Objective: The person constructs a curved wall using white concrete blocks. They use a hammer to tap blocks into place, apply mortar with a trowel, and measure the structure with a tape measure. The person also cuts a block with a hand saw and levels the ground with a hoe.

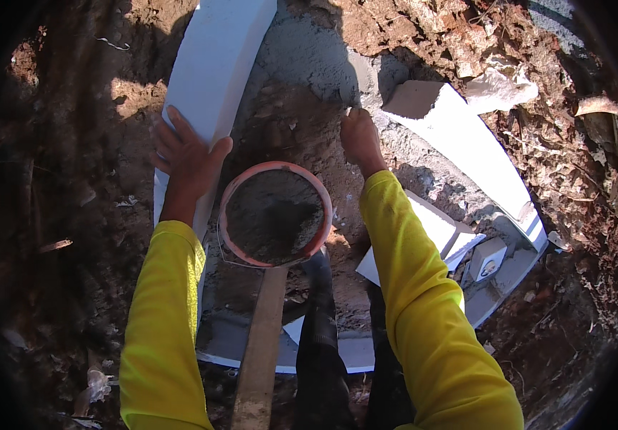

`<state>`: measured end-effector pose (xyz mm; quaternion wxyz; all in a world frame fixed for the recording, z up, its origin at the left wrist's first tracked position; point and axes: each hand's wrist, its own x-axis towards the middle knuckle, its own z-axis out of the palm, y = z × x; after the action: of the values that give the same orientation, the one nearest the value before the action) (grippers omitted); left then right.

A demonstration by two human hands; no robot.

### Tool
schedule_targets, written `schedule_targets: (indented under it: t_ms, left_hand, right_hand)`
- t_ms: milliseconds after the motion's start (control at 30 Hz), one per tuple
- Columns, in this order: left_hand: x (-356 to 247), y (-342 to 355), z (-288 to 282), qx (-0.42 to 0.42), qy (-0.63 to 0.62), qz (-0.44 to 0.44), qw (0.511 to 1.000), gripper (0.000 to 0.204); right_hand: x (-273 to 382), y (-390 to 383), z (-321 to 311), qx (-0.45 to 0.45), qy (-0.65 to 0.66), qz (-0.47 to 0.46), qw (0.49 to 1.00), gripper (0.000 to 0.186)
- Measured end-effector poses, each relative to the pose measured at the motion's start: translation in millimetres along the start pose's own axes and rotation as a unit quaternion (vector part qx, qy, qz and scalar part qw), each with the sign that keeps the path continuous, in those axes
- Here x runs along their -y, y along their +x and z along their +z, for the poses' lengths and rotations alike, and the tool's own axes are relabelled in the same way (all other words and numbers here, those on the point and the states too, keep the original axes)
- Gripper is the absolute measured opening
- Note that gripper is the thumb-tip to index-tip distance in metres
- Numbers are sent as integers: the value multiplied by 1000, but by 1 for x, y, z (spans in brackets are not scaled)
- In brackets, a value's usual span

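Observation:
My left hand (188, 159) lies with fingers spread on a long white block (216, 61), thumb over its inner edge. The block is part of a low wall on the left. My right hand (361, 140) is closed like a fist near the grey mortar (309, 61) at the far side. Whatever it grips, if anything, is too unclear to name. Between my arms stands a round reddish bucket (325, 188) with a wire handle, holding dark grey mortar (269, 211).
A wooden plank (260, 351) runs from below the bucket toward me. White blocks (467, 140) form the right side, with broken white pieces (431, 222) and a small white box-like piece (488, 259) inside. Rough brown soil (574, 287) surrounds the wall. My legs (323, 344) stand inside it.

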<state>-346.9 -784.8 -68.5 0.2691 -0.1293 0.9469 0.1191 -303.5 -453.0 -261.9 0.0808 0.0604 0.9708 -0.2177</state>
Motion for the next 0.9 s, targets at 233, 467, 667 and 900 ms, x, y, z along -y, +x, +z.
schedule_targets:
  t_ms: [233,467,667,900]
  left_hand:
    - [21,-4,-4,-35,2,15,999,121]
    - [21,-2,-1,-44,15,17,999,123]
    - [23,3,10,-54,25,9,998,123]
    - [35,11,12,-93,38,11,995,121]
  right_hand:
    - [105,-13,-82,-13,543,401,738,33]
    - [121,-12,-66,28,624,377,684,30]
    - [125,-15,-70,173,406,198,875,30]
    - [23,-248,-173,247,281,212,903,34]
